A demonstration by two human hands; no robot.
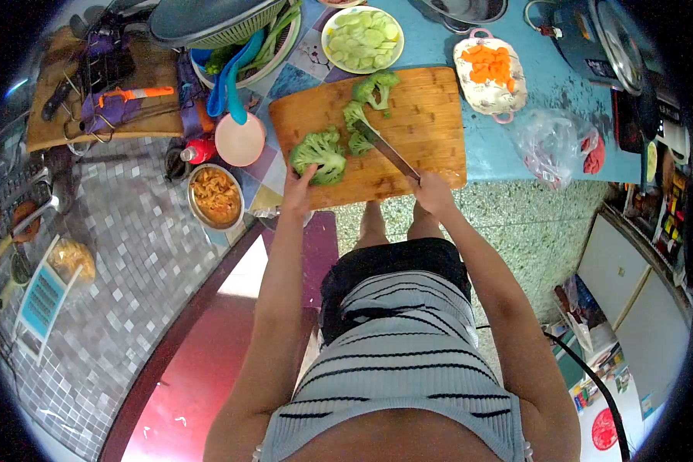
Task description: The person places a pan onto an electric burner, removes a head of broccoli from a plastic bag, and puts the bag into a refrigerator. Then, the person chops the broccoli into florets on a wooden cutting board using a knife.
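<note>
Broccoli (320, 156) sits on a wooden board (431, 108) in the upper middle of the frame. The biggest head is near the left edge of the board, with its bumpy green top facing up. One smaller piece (376, 90) lies near the top edge of the board, and little bits (359, 143) lie just below it, by the knife (393, 156). The left grip (297, 191) has its fingers on the lower left side of the big head and holds it. The right grip (434, 194) is closed around the knife's handle, near the lower right part of the board. The blade points up and to the left, with its tip by the little bits. I cannot tell if the blade touches the board. The board lies on a blue desk (547, 85). At the top middle of the frame, a round plate (396, 55) is full of thin, pale green slices (362, 35). In the upper right, a white dish (481, 98) with pink handles has orange pieces (491, 65) in it. A clear plastic bag (547, 142) lies below that dish. Left of the board are a pale pink bowl (239, 140) and, lower down, a metal bowl of orange-brown food (215, 195).
</note>
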